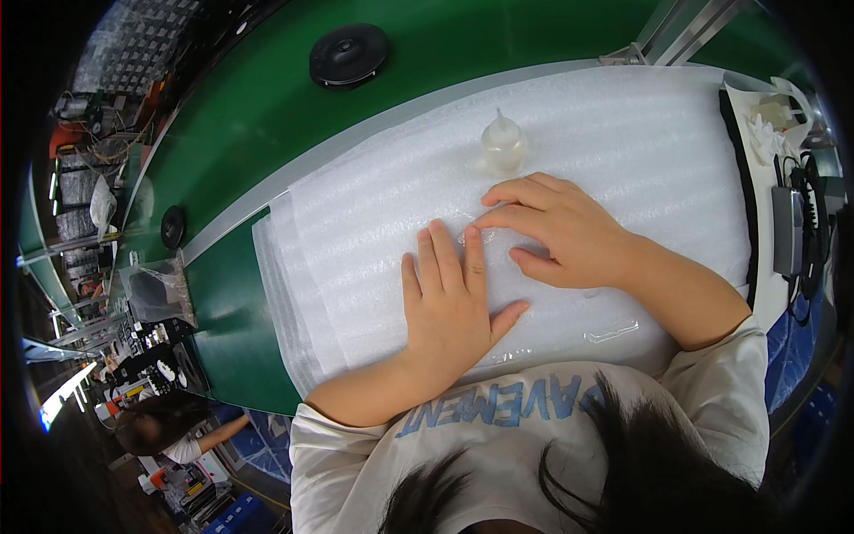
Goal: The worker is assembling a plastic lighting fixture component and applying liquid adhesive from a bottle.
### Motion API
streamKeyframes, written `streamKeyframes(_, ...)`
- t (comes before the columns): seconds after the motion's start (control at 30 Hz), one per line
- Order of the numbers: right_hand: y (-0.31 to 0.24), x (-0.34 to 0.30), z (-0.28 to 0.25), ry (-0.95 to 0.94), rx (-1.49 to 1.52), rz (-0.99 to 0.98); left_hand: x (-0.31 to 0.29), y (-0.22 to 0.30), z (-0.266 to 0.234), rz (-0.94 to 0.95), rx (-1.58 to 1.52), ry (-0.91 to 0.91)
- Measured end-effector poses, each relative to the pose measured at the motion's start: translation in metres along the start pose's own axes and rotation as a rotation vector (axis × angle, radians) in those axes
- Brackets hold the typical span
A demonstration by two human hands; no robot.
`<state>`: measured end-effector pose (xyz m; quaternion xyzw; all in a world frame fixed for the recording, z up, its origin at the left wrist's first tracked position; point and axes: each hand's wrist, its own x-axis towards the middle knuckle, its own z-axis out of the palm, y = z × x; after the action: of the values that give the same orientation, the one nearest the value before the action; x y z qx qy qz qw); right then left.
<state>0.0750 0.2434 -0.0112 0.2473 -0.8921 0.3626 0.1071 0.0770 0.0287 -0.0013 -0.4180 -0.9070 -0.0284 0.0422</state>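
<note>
My left hand [447, 298] lies palm down on a sheet of white foam wrap [356, 205], its fingers stretched out and the thumb spread to the side. Just right of it, my right hand [560, 233] is curved over the same sheet, thumb apart from the fingers. Its index fingertip comes close to the left index fingertip; whether they touch I cannot tell. A small glossy clear patch [462, 238] shows at the left fingertips, too small to name. Beyond the right hand stands a translucent squeeze bottle [504, 147] with a narrow nozzle.
Shiny clear film [614, 333] lies near my body. Past the foam runs a green belt [258, 116] carrying a round black part [349, 55] and another black disc [173, 228]. A power adapter [787, 230] with black cables sits at the right. At lower left, another person [169, 427] works.
</note>
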Motion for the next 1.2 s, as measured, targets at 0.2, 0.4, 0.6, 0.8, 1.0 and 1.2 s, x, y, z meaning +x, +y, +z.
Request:
streamKeyframes(0.2,0.0001,-0.0003,-0.0002,-0.01,0.012,0.008,0.0008,-0.0001,-0.0004,0.002,-0.006,-0.007)
streamKeyframes(0.4,-0.0003,-0.0006,-0.0005,-0.014,0.0,0.013,0.0002,-0.0011,0.0011,0.013,0.006,0.019)
streamKeyframes(0.6,-0.0011,-0.0005,-0.002,-0.032,-0.003,0.026,0.0019,-0.0011,-0.0005,0.015,0.014,0.007)
streamKeyframes(0.8,-0.0009,-0.0005,-0.0016,-0.024,0.002,0.023,0.0014,-0.0009,-0.0001,0.012,0.007,0.009)
streamKeyframes(1.0,-0.0019,0.0005,-0.0011,-0.008,0.025,0.031,0.0004,-0.0017,0.0022,0.018,0.003,0.031)
streamKeyframes(1.2,-0.0014,0.0006,-0.0016,-0.015,0.034,0.038,0.0015,-0.0014,0.0007,0.023,0.008,0.014)
